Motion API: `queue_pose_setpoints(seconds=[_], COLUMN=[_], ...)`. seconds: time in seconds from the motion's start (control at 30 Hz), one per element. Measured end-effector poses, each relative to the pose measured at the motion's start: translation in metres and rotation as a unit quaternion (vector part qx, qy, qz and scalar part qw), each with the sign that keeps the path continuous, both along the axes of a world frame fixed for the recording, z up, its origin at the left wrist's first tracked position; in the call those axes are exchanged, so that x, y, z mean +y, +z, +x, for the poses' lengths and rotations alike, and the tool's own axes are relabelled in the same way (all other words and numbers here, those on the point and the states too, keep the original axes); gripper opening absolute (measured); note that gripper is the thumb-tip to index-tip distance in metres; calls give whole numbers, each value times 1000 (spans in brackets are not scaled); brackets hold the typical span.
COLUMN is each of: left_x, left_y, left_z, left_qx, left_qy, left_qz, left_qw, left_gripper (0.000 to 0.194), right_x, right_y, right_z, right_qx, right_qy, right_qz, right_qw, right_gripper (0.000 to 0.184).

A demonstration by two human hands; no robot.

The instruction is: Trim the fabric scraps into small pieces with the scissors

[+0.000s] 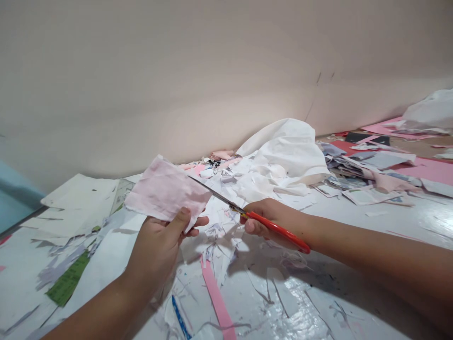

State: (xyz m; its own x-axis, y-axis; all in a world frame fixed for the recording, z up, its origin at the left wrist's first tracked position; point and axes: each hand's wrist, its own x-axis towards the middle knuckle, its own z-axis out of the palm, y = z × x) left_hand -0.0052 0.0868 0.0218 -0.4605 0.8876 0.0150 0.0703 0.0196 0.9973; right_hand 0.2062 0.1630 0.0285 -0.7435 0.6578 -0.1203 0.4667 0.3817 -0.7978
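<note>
My left hand [159,245] pinches a pale pink sheet of paper [166,189] by its lower right corner, thumb in front and fingers behind. Around the red handles of a pair of scissors [272,227] my right hand [269,215] is closed. The scissors' blades point up and left, and their tip lies at the right part of the pink sheet. The blades look nearly closed; whether paper is between them I cannot tell. Below both hands, white paper scraps [219,241] and a bright pink strip [216,297] lie on the white tabletop [283,293].
A pale wall [177,71] rises behind the table. White crumpled sheets [286,151] are heaped against it. Stacked paper pieces [371,174] lie at the right, cream sheets [81,198] and a green piece [69,278] at the left. A blue strip [180,316] lies near the front.
</note>
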Motion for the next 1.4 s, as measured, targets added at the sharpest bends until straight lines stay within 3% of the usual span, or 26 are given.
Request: queue_pose_setpoints(seconds=[0.67, 1.0, 1.23, 1.4], left_x=[1, 1, 1, 1], left_y=[5, 11, 9, 8], left_z=[1, 2, 0, 0], left_qx=[-47, -94, -97, -98], left_qy=[-31, -29, -31, -24], left_qz=[6, 20, 30, 29], left_qw=[998, 995, 994, 995], left_gripper=[25, 24, 23, 23], right_x=[-3, -4, -6, -4], right_y=[8, 0, 6, 1], right_z=[-4, -6, -7, -8], right_qx=[-16, 7, -20, -6], right_qy=[-5, -30, -47, -50], right_qz=[14, 28, -21, 15], right_qw=[1000, 999, 998, 999], right_gripper=[46, 44, 39, 41])
